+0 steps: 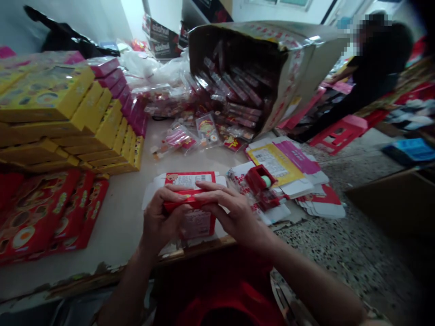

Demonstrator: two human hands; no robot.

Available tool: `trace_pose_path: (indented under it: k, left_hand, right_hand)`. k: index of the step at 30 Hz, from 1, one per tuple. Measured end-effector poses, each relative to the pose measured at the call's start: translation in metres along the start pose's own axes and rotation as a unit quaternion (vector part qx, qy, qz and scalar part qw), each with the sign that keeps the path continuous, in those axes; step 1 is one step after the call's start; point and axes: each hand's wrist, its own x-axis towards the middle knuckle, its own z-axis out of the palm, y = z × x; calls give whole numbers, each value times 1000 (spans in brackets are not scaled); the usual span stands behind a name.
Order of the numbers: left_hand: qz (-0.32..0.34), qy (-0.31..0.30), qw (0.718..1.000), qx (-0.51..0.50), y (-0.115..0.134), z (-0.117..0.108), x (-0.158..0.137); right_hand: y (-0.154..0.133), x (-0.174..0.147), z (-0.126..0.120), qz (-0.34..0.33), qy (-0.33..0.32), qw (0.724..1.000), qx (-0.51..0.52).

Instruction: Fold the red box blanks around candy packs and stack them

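Observation:
Right in front of me, a small red cardboard box (190, 203) is held near the table edge, its narrow side facing me. My left hand (159, 219) closes around its left end, thumb below and fingers on top. On the right part, my right hand (234, 210) has its fingers closed over the upper edge. Under and behind the box lie flat red-and-white cartons (204, 175) with printed labels, partly covered by my hands. A red tape dispenser (263, 181) with a pale green roll stands right of my right hand.
Yellow boxes (102, 131) are stacked at left, with red boxes (64, 217) before them. An open cardboard carton (299, 72) lies behind, spilling plastic-wrapped packets (207, 129). Flattened cartons (288, 163) lie at right. A person in dark clothes (380, 59) bends near a red stool (340, 131).

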Motion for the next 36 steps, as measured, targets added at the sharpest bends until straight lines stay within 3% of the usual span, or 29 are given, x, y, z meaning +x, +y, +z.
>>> trace_pose_path:
  k: [3, 4, 6, 7, 8, 11, 13, 19, 22, 24, 26, 28, 32, 36]
  left_hand:
    - [-68, 85, 993, 52, 0, 3, -2]
    - [-90, 114, 987, 63, 4, 4, -4]
    - [-119, 141, 981, 66, 17, 10, -9]
    - [-124, 136, 981, 68, 25, 15, -13]
    - [-124, 120, 982, 75, 33, 21, -17]
    - [-130, 32, 985, 109, 51, 46, -34]
    - [-151, -1, 982, 114, 55, 61, -47]
    - [-209, -13, 972, 103, 51, 77, -72]
    - [-232, -47, 968, 88, 53, 78, -72]
    - [-251, -70, 962, 76, 55, 78, -69]
    - [-270, -88, 957, 63, 58, 79, -66]
    - [-286, -96, 952, 46, 59, 82, -64]
    - [-315, -103, 944, -5, 59, 93, -61]
    - [-302, -120, 946, -13, 63, 103, -60]
  right_hand:
    - [9, -15, -41, 100, -12, 992, 77]
    - [13, -24, -62, 135, 25, 987, 84]
    - [22, -46, -107, 223, 161, 961, 3]
    - [27, -57, -127, 251, 222, 940, -59]
    - [33, -67, -144, 280, 234, 925, -109]
    - [45, -86, -169, 359, 141, 911, -144]
    - [48, -89, -168, 386, 96, 913, -95]
    - [46, -78, -155, 390, 109, 914, 38]
    - [41, -76, -152, 371, 135, 918, 26]
    - [34, -81, -148, 330, 189, 924, -28]
    - [24, -91, -144, 301, 248, 919, -62]
    - [15, -106, -137, 313, 278, 907, -30]
    - [15, -129, -123, 378, 263, 884, 87]
    - [39, -133, -116, 373, 269, 887, 42]
